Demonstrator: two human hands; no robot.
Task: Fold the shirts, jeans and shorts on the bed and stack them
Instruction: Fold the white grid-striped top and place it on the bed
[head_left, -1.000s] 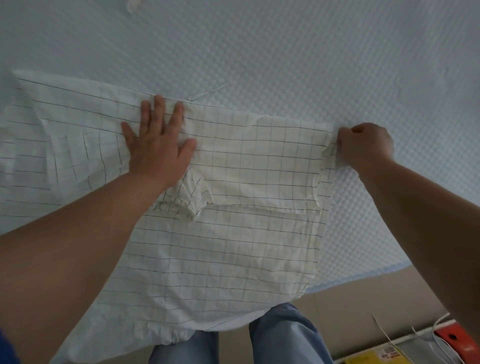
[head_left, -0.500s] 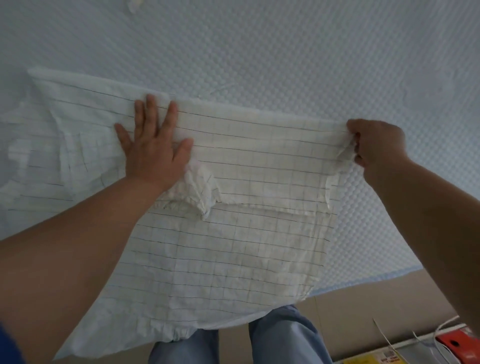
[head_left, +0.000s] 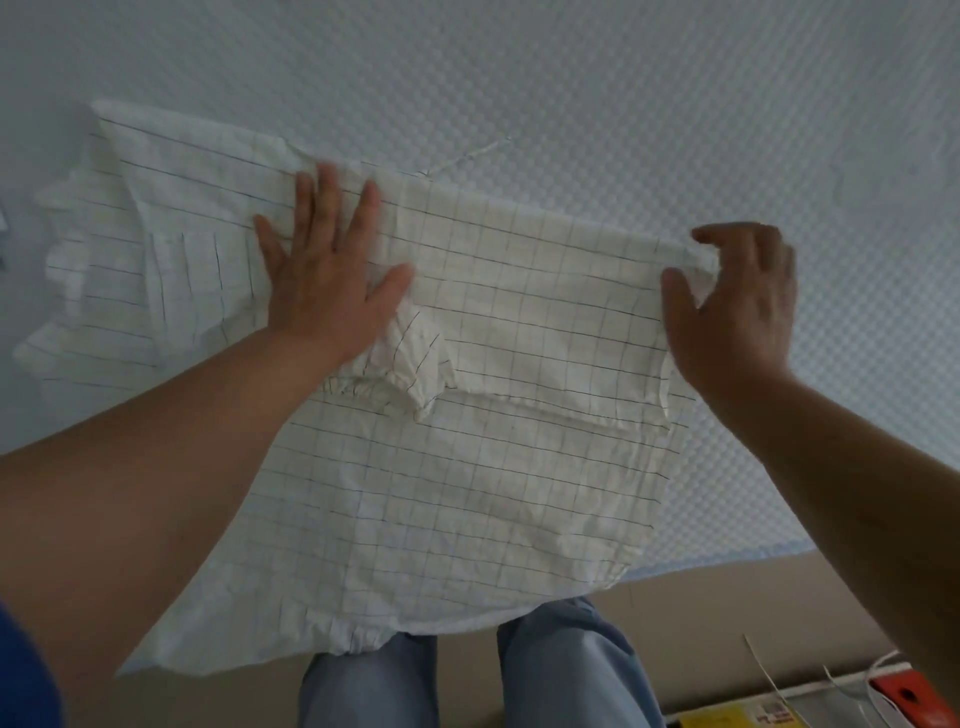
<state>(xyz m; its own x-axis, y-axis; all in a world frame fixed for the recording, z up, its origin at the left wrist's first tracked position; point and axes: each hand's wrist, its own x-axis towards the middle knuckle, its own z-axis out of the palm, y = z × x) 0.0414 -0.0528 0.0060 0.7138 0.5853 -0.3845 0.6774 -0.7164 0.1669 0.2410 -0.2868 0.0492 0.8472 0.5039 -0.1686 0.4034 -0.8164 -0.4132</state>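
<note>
Here your left hand (head_left: 327, 275) lies flat on the shirt (head_left: 467, 415), fingers straight and spread, palm pressing the cloth down onto the bed (head_left: 623, 93). Your right hand (head_left: 737, 306) is at the shirt's right corner, on the far folded edge; the thumb sits on the cloth while the fingers curve loosely above the bunched corner, and the blur there means you cannot tell for sure whether the cloth is pinched or only touched.

The shirt is white with a thin dark grid. It lies spread across the near side of the bed, with its lower edge hanging past the bed's near edge, over your legs (head_left: 561, 670). A top layer is folded over the far half, from your left hand across to the right corner. A crumpled sleeve (head_left: 410, 369) with a gathered cuff lies just below your left palm, touching the wrist. The shirt's left part lies wrinkled toward the bed's left edge. A loose thread (head_left: 467, 156) trails from the far edge onto the bed cover.

On the floor at the bottom right are a red object (head_left: 904, 699) and white cords (head_left: 769, 686).
</note>
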